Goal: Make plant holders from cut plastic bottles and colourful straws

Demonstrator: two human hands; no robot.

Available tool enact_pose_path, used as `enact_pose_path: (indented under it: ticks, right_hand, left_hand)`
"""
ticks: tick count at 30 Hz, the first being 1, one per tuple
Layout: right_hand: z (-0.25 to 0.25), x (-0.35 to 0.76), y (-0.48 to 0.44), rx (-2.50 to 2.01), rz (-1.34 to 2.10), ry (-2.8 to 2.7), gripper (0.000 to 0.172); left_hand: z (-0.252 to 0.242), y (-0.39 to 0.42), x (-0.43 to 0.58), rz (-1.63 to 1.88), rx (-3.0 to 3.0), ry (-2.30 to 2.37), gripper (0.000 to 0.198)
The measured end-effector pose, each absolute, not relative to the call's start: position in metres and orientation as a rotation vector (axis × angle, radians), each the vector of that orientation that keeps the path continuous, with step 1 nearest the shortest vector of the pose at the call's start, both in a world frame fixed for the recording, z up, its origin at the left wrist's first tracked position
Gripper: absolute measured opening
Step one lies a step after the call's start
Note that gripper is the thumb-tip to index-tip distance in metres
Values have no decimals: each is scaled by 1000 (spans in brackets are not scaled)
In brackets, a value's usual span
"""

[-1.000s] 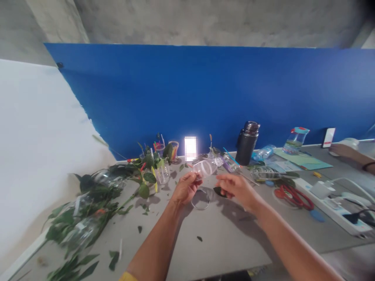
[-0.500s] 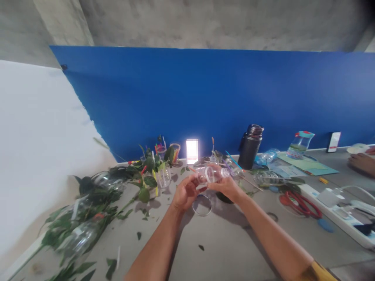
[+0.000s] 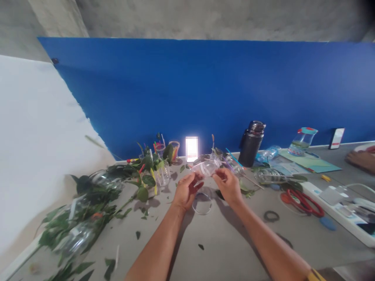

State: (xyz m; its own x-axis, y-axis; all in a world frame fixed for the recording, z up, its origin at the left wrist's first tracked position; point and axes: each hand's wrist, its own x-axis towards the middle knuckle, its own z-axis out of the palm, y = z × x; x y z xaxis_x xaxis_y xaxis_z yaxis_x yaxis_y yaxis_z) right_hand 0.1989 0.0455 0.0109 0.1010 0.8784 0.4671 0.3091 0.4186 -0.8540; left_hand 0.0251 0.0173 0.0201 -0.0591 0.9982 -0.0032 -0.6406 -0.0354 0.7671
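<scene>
A clear plastic bottle [image 3: 206, 168] is tilted above the table between my two hands, its neck toward the upper right. My left hand [image 3: 185, 191] grips its lower left end, thumb on top. At the bottle's right side, my right hand [image 3: 229, 188] pinches its near edge with thumb and fingertips; the other fingers curl in. Below the hands, a clear ring-shaped piece [image 3: 202, 214] lies flat on the grey table [image 3: 225, 249].
Leafy cuttings [image 3: 96, 203] and clear bottles spread over the left side. Cut plastic cups [image 3: 163, 175] hold straws and leaves. At right are a black flask [image 3: 251, 146], red-handled scissors [image 3: 306, 203], black tape rings [image 3: 271, 216] and a power strip [image 3: 336, 210]. Another person's hand [image 3: 361, 160] appears far right.
My right hand has moved from the bottle's neck down to its near side. The bottle has tilted, its neck now higher, and the view has shifted slightly.
</scene>
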Motion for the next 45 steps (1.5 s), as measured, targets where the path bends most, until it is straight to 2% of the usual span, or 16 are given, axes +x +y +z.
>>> enact_pose_path:
  ticks: [2, 4, 9, 30, 40, 45]
  right_hand:
    - [13, 201, 39, -1102, 312, -1605, 19]
    - [17, 203, 32, -1010, 93, -1743, 21]
    - [24, 205, 26, -959, -121, -1925, 27]
    - [23, 205, 24, -1005, -356, -2064, 32]
    - [10, 205, 33, -983, -152, -2040, 27]
    - [10, 206, 30, -962, -220, -2109, 23]
  left_hand:
    - [19, 19, 27, 1517, 683, 813, 43]
    - [17, 20, 30, 1523, 741, 943, 43]
    - [18, 17, 33, 1518, 910, 1118, 39]
    - [22, 13, 34, 1388, 1005, 1261, 33]
    - [24, 12, 31, 1364, 962, 1232, 37]
    - [24, 13, 32, 1407, 936, 1266, 33]
